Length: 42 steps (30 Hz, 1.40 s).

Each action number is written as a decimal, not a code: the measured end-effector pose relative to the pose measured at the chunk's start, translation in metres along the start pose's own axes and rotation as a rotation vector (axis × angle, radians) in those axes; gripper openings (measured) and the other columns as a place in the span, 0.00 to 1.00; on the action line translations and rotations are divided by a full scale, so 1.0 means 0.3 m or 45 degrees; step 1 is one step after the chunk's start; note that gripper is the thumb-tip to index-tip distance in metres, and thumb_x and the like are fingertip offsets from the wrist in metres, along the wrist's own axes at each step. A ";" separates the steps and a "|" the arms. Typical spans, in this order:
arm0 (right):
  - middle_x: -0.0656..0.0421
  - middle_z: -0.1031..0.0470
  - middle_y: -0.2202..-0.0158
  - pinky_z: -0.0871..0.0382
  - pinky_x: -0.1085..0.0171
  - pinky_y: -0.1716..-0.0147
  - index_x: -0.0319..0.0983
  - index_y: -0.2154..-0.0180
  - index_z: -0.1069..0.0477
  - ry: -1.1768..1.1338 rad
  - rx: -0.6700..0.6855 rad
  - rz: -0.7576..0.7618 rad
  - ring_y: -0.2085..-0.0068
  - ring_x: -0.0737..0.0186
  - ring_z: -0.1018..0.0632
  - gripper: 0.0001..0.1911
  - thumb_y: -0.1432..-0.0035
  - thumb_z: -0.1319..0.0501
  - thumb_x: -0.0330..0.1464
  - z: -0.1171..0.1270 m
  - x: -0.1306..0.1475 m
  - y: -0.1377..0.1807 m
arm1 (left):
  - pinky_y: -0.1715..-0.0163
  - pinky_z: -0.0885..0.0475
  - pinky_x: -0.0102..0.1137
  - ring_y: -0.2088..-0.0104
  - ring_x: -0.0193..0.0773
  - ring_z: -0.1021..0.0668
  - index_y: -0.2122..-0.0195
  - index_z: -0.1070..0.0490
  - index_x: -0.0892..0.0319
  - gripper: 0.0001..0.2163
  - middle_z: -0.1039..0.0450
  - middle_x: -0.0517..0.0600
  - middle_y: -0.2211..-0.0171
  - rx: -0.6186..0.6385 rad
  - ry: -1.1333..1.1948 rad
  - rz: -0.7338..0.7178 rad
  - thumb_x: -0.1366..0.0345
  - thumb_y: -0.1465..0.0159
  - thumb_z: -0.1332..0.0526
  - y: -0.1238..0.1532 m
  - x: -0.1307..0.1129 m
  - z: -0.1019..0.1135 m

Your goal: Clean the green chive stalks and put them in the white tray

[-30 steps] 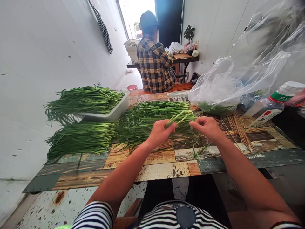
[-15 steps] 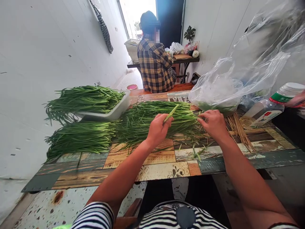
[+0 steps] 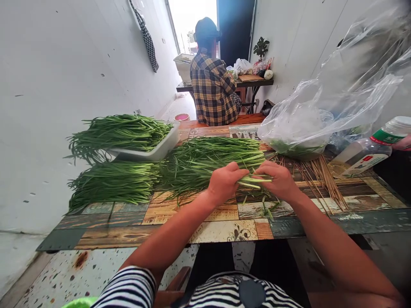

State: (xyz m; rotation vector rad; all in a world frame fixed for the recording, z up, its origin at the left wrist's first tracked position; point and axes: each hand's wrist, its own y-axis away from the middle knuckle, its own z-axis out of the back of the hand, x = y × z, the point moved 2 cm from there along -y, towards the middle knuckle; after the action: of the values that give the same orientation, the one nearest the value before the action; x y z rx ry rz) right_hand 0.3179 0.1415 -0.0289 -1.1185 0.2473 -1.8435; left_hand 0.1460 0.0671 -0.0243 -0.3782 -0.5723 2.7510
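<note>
My left hand (image 3: 225, 183) is closed around a few stalks of garlic chives (image 3: 252, 183), whose pale ends stick out to the right. Fingers pinched, my right hand (image 3: 275, 177) meets those pale ends; what exactly sits between its fingertips is partly hidden. Behind both hands spreads a loose pile of chives (image 3: 199, 156), leaves to the left and stems to the right. Small trimmed scraps (image 3: 268, 208) lie on the patterned table (image 3: 192, 214) below the right hand. At the left are a neat chive bundle (image 3: 115, 184) and a white tray (image 3: 163, 145) heaped with more chives.
Thin brown sticks (image 3: 327, 182) lie right of my right hand. Behind them stands a clear plastic bag (image 3: 298, 124) with greens at its base, beside a tilted bottle (image 3: 369, 149). A person in a plaid shirt (image 3: 213, 90) sits beyond the table, facing away.
My left hand has moved right and lowered its stalks from upright to nearly level. My right hand has come down and left from the pile's stem ends to meet them.
</note>
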 end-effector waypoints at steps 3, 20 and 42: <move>0.57 0.29 0.74 0.37 0.63 0.69 0.40 0.74 0.27 0.199 0.109 0.019 0.70 0.61 0.29 0.10 0.44 0.40 0.36 -0.002 -0.040 0.011 | 0.70 0.34 0.25 0.67 0.34 0.27 0.59 0.25 0.54 0.11 0.29 0.49 0.61 0.102 -0.141 -0.005 0.68 0.37 0.47 -0.005 -0.011 0.004; 0.58 0.27 0.69 0.35 0.64 0.73 0.41 0.61 0.23 0.049 0.174 -0.281 0.73 0.64 0.30 0.16 0.49 0.36 0.41 0.096 0.003 -0.003 | 0.63 0.30 0.28 0.65 0.36 0.22 0.63 0.22 0.57 0.07 0.21 0.49 0.66 0.012 0.391 0.158 0.67 0.39 0.39 -0.011 0.058 -0.015; 0.59 0.29 0.76 0.36 0.65 0.75 0.40 0.78 0.27 -0.365 -0.522 -0.482 0.74 0.66 0.31 0.18 0.53 0.33 0.47 0.061 -0.046 -0.002 | 0.63 0.27 0.28 0.64 0.36 0.22 0.59 0.24 0.60 0.17 0.22 0.51 0.63 -0.376 0.267 -0.148 0.78 0.46 0.46 0.012 0.050 -0.015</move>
State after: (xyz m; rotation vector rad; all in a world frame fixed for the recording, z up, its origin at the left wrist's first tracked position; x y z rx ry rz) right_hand 0.3338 0.1579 -0.0264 -1.7985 0.2667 -1.9755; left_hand 0.1326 0.0706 -0.0327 -0.6691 -0.9150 2.4785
